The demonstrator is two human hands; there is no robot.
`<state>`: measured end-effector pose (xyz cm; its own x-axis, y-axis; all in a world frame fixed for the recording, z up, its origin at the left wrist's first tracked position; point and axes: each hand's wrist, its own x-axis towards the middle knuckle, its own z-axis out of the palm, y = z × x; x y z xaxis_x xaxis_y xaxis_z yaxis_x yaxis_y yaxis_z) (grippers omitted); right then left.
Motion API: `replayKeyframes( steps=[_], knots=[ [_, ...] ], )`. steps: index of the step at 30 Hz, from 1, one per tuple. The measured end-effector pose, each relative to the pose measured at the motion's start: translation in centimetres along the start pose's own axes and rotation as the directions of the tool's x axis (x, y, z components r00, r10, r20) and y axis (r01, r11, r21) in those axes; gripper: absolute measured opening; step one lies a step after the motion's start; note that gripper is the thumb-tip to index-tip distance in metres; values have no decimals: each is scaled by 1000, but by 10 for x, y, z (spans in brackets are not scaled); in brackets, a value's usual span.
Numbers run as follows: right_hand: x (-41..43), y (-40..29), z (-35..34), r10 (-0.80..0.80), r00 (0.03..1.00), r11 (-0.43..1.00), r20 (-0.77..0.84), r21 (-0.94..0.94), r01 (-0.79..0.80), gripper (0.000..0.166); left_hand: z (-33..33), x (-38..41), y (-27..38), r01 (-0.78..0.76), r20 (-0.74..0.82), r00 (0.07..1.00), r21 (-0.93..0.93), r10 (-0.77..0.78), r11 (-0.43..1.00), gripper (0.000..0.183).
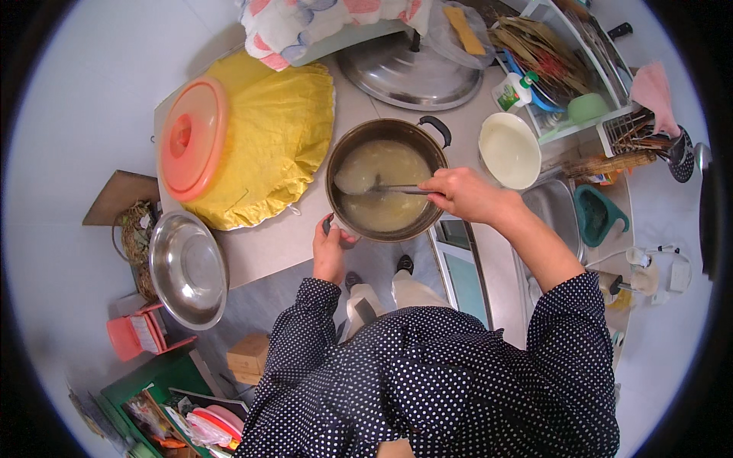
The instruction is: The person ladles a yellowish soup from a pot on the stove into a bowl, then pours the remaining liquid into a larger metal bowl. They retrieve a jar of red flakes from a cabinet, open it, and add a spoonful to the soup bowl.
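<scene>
A deep two-handled cooking pot (337, 166) stands at the front edge of the counter, holding a cloudy yellowish liquid (375, 216). My left hand (330, 250) grips the pot's near dark side handle (327, 224). In my right hand (458, 192) is the handle of a metal ladle (401, 189), reaching over the pot. The ladle's head lies in the liquid, so its outline is hard to make out. The pot's other handle (438, 129) sticks out at the far right, untouched. A cream-coloured bowl (509, 150) sits just right of the pot.
Behind the pot lies a large steel lid (409, 74). Yellow cloth (275, 143) with a pink plastic lid (192, 137) covers the left counter. A steel basin (186, 269) hangs past the counter's left edge. The sink (552, 209) and a pump bottle (512, 91) are at right.
</scene>
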<state>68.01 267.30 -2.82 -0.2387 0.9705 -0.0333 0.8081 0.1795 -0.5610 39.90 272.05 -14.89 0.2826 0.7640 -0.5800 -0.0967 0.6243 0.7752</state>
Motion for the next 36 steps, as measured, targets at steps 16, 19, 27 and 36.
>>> replayKeyframes(
  steps=[16,19,27,36],
  knots=[
    [-7,18,-27,186,974,981,-130,73,-178,23,1,-1,1,-7,8,1000,12,7,1000,41],
    [-10,20,-24,283,948,950,-147,178,-257,23,0,-1,2,-3,10,1000,20,3,1000,41],
    [-50,40,-18,597,792,749,-128,443,-493,22,-2,0,0,-4,11,1000,-63,4,998,39],
    [-63,5,20,663,706,339,249,741,-579,33,11,-6,2,9,-4,1000,-297,-11,955,29]
  ],
)
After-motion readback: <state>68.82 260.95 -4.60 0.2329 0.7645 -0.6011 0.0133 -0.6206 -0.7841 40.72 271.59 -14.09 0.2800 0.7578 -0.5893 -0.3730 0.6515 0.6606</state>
